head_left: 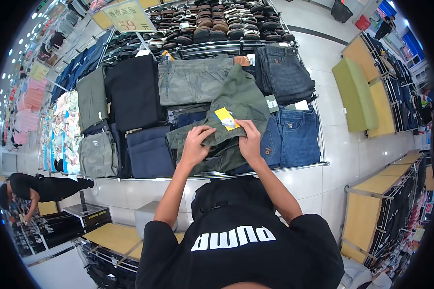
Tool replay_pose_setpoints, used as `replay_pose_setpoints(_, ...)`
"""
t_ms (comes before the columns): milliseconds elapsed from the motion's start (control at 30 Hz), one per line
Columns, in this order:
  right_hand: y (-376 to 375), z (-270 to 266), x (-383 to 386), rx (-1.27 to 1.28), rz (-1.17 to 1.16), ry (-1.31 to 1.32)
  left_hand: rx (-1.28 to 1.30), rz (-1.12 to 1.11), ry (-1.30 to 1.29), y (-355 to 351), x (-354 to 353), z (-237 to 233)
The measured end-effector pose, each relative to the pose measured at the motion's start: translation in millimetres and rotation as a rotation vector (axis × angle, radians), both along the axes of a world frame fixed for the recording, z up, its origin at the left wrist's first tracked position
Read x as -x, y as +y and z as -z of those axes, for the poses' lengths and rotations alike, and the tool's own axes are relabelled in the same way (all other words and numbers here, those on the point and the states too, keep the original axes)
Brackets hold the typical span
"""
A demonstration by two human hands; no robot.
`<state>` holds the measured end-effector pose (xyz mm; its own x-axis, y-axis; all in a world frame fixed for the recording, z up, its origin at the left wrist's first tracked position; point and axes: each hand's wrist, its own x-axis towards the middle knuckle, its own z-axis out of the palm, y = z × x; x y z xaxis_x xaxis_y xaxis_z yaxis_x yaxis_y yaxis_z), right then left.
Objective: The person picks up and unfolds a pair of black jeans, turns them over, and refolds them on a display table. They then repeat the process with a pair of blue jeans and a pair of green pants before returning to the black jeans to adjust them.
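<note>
Now, step: I judge olive trousers [236, 96] mid-fold, centre frame.
Fingers: left hand [194, 144], right hand [250, 142] curled on cloth; grip unclear.
Next: needs squared edges.

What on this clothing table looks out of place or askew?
The olive trousers lie loose and diagonal across the neatly folded stacks, yellow tag showing. The left hand and right hand rest on them.

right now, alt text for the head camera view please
A person's left hand and right hand rest on folded olive trousers bearing a yellow tag, atop a shop display table stacked with jeans and other trousers.
</note>
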<state>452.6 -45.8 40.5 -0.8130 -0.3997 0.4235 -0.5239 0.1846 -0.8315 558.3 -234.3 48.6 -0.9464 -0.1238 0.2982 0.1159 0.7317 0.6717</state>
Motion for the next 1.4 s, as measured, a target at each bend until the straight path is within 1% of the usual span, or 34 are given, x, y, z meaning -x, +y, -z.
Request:
replay_pose_setpoints(33,-2,0,-1,0.036,0.01,0.009,0.012,-0.041,0.012,7,0,-5)
replay_pose_setpoints(67,-4,1,-1,0.036,0.01,0.008,0.07,0.007,0.005,10,-1,-7)
replay_pose_setpoints(100,-7,4,-2,0.059,0.011,0.041,0.068,0.004,0.004,16,0,-9)
replay_pose_setpoints(167,-9,5,-3,0.081,0.005,0.075,0.013,0.025,-0.037,33,1,-13)
replay_pose_setpoints(200,-9,5,-4,0.093,-0.006,0.109,-0.08,0.005,-0.132,40,-1,-15)
replay_pose_setpoints(233,-9,5,-5,0.105,-0.016,0.143,-0.082,0.001,-0.133,45,-2,-14)
replay_pose_setpoints(267,-9,10,-6,0.103,-0.019,0.142,-0.324,0.026,-0.149,48,-3,-14)
replay_pose_setpoints(300,-8,17,-7,0.114,-0.032,0.227,-0.566,0.052,-0.164,50,-3,-13)
replay_pose_setpoints(333,-7,25,-9,0.125,-0.044,0.311,-0.627,0.072,-0.122,49,-1,-8)
replay_pose_setpoints(367,-4,32,-11,0.123,-0.044,0.31,-0.628,0.073,-0.124,49,-2,-3)
replay_pose_setpoints(433,0,41,-15,0.14,-0.063,0.37,-0.525,0.022,-0.07,52,-8,5)
replay_pose_setpoints(500,1,48,-16,0.133,-0.061,0.374,-0.493,0.008,-0.063,52,-12,12)
replay_pose_setpoints(567,3,53,-14,0.111,-0.103,0.382,-0.641,0.002,-0.025,52,-12,20)
replay_pose_setpoints(600,4,48,-15,0.11,-0.103,0.382,-0.704,-0.041,-0.004,54,-12,16)
replay_pose_setpoints(633,4,37,-17,0.119,-0.168,0.305,-0.705,-0.041,-0.004,52,-12,18)
replay_pose_setpoints(667,4,29,-18,0.129,-0.234,0.229,-0.801,-0.077,-0.041,47,-12,21)
replay_pose_setpoints(700,4,28,-17,0.13,-0.237,0.23,-0.897,-0.114,-0.078,43,-12,24)
replay_pose_setpoints(767,5,25,-16,0.363,-0.508,-0.471,-0.867,-0.142,-0.047,30,-10,28)
replay_pose_setpoints(800,-1,24,-15,0.612,-0.561,-0.794,-0.851,-0.093,-0.08,19,-9,34)
replay_pose_setpoints(833,-2,22,-9,0.61,-0.559,-0.794,-0.834,-0.043,-0.113,11,-7,31)
replay_pose_setpoints(867,-3,19,-2,0.478,-0.514,-0.853,-0.827,0.001,-0.188,6,-6,29)
replay_pose_setpoints(900,-5,17,3,0.345,-0.469,-0.909,-0.828,-0.001,-0.188,0,-3,28)
replay_pose_setpoints(933,-9,18,3,0.254,-0.422,-0.768,-0.788,0.088,-0.24,-6,0,28)
replay_pose_setpoints(967,-9,19,2,0.253,-0.425,-0.77,-0.746,0.178,-0.291,-11,4,28)
replay_pose_setpoints(1033,-9,24,2,0.165,-0.375,-0.901,-0.822,0.202,-0.299,-19,11,29)
replay_pose_setpoints(1067,-9,27,0,0.163,-0.374,-0.901,-0.818,0.196,-0.345,-26,15,29)
replay_pose_setpoints(1133,-9,34,-6,0.354,-0.262,-1.019,-0.817,0.188,-0.391,-28,18,15)
replay_pose_setpoints(1167,-10,37,-8,0.351,-0.264,-1.021,-0.801,0.138,-0.409,-24,18,2)
replay_pose_setpoints(1200,-11,38,-11,0.414,-0.206,-1.047,-0.785,0.089,-0.428,-22,19,-5)
replay_pose_setpoints(1233,-12,39,-13,0.477,-0.146,-1.072,-0.788,0.086,-0.43,-20,20,-4)
replay_pose_setpoints(1300,-12,40,-16,0.504,-0.125,-1.092,-0.789,0.069,-0.405,-17,24,-3)
replay_pose_setpoints(1333,-12,39,-16,0.533,-0.107,-1.109,-0.791,0.072,-0.406,-23,30,6)
replay_pose_setpoints(1400,-13,39,-21,0.583,-0.089,-1.13,-0.782,0.295,-0.479,-40,43,38)
